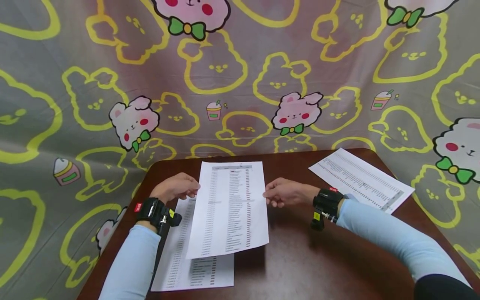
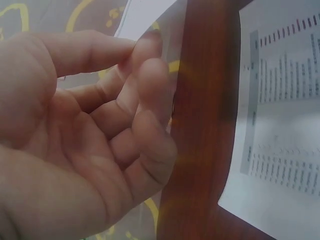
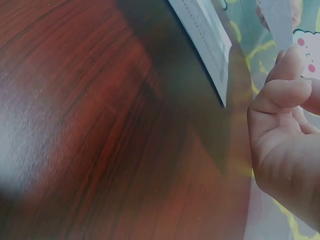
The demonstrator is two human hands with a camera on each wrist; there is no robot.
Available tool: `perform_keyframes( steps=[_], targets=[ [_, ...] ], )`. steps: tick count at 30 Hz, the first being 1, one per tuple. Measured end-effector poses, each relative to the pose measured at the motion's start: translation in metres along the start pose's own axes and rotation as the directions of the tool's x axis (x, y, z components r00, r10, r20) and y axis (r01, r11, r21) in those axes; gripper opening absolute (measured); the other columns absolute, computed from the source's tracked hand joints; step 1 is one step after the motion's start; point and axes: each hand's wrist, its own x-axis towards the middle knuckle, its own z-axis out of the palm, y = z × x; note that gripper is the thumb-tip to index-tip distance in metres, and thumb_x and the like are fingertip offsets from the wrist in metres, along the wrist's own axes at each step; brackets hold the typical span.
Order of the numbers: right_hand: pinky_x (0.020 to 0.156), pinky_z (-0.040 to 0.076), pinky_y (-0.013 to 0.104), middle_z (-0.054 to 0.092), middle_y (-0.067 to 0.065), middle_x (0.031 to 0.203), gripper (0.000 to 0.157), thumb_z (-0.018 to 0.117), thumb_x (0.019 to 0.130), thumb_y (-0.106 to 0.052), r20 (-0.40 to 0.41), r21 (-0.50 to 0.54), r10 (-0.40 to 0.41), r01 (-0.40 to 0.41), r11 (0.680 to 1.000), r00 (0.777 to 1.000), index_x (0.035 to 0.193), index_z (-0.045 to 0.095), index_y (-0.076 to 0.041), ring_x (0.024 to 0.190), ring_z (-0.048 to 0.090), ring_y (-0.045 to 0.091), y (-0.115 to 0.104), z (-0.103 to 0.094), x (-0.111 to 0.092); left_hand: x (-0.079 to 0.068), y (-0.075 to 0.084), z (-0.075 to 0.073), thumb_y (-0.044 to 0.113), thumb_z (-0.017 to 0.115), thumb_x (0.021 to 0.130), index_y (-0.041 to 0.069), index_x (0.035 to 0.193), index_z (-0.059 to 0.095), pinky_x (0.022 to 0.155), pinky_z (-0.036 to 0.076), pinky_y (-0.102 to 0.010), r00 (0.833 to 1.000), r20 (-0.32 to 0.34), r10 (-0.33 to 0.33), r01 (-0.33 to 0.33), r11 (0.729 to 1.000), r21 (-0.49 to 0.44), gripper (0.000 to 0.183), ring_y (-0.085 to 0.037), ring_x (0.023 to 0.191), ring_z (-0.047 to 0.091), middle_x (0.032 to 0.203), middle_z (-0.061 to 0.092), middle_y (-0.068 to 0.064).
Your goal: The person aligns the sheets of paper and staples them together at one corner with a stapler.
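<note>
A printed sheet of paper [image 1: 228, 208] with rows of text is held up above the table between the two hands. My left hand [image 1: 176, 186] pinches its left edge between thumb and fingertips; the left wrist view shows the thumb and index finger [image 2: 150, 45] meeting at the paper. At the opposite edge, my right hand [image 1: 283, 192] pinches the sheet with the other fingers curled. Another printed sheet [image 1: 202, 275] lies flat on the table, partly hidden beneath the raised one. The right wrist view shows the held sheet [image 3: 280, 20] almost edge-on.
A further printed sheet [image 1: 361, 179] lies askew at the back right of the dark wooden table [image 1: 300, 258], beyond the right forearm. A patterned cloth [image 1: 240, 75] with cartoon animals hangs right behind the table. Each wrist wears a black camera band [image 1: 151, 212].
</note>
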Motion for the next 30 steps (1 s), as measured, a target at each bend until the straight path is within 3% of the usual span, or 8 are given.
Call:
perform_keyframes(
  steps=[8,20,30],
  targets=[
    [0.044,0.035,0.024,0.060,0.019,0.083,0.015,0.060,0.089,-0.014,0.032,0.016,0.006,-0.006,1.000,0.999,0.090,0.058,0.001,0.053,0.050,0.015,0.001,0.012,0.014,0.001,-0.014,-0.009,0.028,0.060,0.089,0.004,0.102,0.066,0.076,0.045,-0.041,0.999,-0.003,-0.046,0.046,0.999,0.016,0.028,-0.035,0.090,0.059,0.089,0.063,-0.013],
    [0.043,0.035,0.023,0.061,0.020,0.082,0.015,0.063,0.087,-0.014,0.040,0.054,0.010,-0.012,0.998,0.999,0.092,0.061,0.000,0.051,0.051,0.014,0.014,0.030,0.029,0.006,-0.044,-0.007,0.026,0.060,0.089,0.004,0.101,0.067,0.059,0.042,-0.030,0.994,0.008,-0.108,0.108,0.994,0.002,0.026,-0.029,0.078,0.061,0.084,0.064,-0.012],
    [0.040,0.035,0.023,0.061,0.013,0.073,0.011,0.062,0.086,-0.012,0.024,0.048,-0.002,0.001,0.999,1.000,0.084,0.059,-0.002,0.048,0.051,0.012,0.022,0.040,0.046,0.001,-0.058,-0.012,0.028,0.060,0.089,0.005,0.100,0.068,0.058,0.039,-0.030,0.998,0.008,-0.070,0.070,0.997,0.029,0.027,-0.028,0.076,0.060,0.084,0.065,-0.013]
  ],
)
